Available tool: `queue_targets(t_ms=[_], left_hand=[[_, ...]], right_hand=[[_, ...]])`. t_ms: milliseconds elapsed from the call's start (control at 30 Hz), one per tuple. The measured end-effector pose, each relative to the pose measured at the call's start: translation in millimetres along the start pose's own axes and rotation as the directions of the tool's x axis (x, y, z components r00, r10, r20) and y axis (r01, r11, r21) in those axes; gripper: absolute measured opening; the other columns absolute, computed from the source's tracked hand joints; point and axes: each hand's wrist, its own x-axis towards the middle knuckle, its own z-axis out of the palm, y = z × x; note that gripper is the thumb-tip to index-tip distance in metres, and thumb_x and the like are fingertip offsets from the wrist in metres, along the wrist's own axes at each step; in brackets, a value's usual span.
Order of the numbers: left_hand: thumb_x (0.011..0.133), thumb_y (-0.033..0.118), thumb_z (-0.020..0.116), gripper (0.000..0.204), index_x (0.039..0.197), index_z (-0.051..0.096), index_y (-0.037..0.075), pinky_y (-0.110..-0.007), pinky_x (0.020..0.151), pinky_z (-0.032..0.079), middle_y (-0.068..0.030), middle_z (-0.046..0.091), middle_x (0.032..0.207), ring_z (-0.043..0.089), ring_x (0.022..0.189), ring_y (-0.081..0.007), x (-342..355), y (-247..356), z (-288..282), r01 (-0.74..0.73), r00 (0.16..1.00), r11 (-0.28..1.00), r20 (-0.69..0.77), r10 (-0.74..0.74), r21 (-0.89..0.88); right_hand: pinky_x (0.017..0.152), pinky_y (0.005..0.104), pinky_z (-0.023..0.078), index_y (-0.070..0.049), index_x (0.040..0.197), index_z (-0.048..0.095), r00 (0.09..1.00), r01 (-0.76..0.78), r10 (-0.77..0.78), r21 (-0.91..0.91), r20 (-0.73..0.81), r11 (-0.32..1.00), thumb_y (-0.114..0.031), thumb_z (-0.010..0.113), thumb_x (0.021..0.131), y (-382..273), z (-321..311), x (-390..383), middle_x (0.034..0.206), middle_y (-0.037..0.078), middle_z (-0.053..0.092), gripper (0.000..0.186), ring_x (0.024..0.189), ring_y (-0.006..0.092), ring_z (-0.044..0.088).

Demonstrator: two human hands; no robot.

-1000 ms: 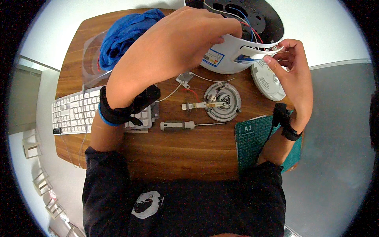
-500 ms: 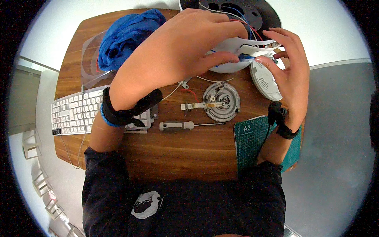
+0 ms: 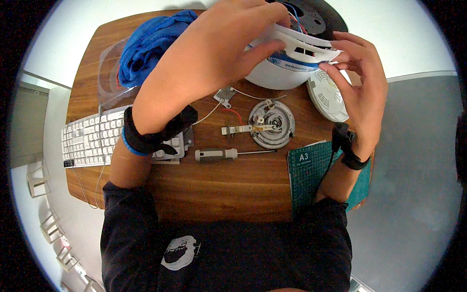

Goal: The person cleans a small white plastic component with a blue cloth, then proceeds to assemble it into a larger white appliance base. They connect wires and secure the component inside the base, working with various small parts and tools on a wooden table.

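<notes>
A round white appliance housing (image 3: 282, 78) with a blue printed band stands at the far side of the table, its curved front turned toward me. Its upper front part has small rectangular slots, and red and blue wires show behind the rim. My left hand (image 3: 238, 41) reaches over from the left and grips the rim, thumb on the front face and fingers behind it. At the right end of that front part, my right hand (image 3: 357, 82) pinches the edge between thumb and fingers. A black round part with holes (image 3: 314, 22) lies behind, partly covered by the housing.
Near the housing lie a metal heating disc (image 3: 284, 138) with a bracket, a small metal plate (image 3: 224, 96) with wires, and a vented white cover (image 3: 327, 100). A screwdriver (image 3: 216, 155), keyboard (image 3: 92, 138), blue cloth (image 3: 151, 48) and green cutting mat (image 3: 304, 180) surround them.
The housing has tipped so that its blue-banded front and slots now face me. My left hand has moved slightly up and left; my right hand has shifted slightly right.
</notes>
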Motion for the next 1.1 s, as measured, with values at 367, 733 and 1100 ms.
queue_targets(t_ms=[367,733,1100], left_hand=[[0.098,0.009,0.077,0.030,0.121,0.060,-0.001,-0.044,0.098,0.057,-0.0198,0.067,0.121,0.067,0.117,-0.0358,-0.2,-2.5,3.6,-0.055,0.997,0.998,-0.049,0.055,-0.003],[0.093,0.012,0.082,0.036,0.114,0.056,0.000,-0.044,0.095,0.055,-0.0196,0.065,0.113,0.065,0.111,-0.0372,-0.6,-2.8,2.0,-0.047,0.999,0.999,-0.020,0.047,0.028],[0.092,0.012,0.084,0.038,0.115,0.056,0.000,-0.044,0.097,0.055,-0.0193,0.066,0.114,0.065,0.113,-0.0369,-2.2,-3.7,2.6,-0.045,0.999,0.999,-0.024,0.046,0.026]], right_hand=[[0.085,0.0368,0.059,-0.010,0.113,0.079,0.967,0.232,-0.255,-0.357,-0.018,0.905,-0.009,0.091,0.079,8.2,-2.8,3.7,0.123,0.008,0.077,0.036,0.107,0.0276,0.074],[0.095,0.0378,0.058,-0.007,0.111,0.075,0.981,0.192,-0.192,-0.126,0.010,0.973,-0.005,0.086,0.083,4.9,0.4,1.5,0.120,0.011,0.076,0.030,0.112,0.0299,0.072],[0.096,0.0413,0.055,-0.005,0.111,0.070,0.989,0.147,-0.146,-0.068,0.015,0.987,-0.003,0.082,0.086,1.7,6.1,1.5,0.117,0.013,0.073,0.027,0.111,0.0337,0.070]])
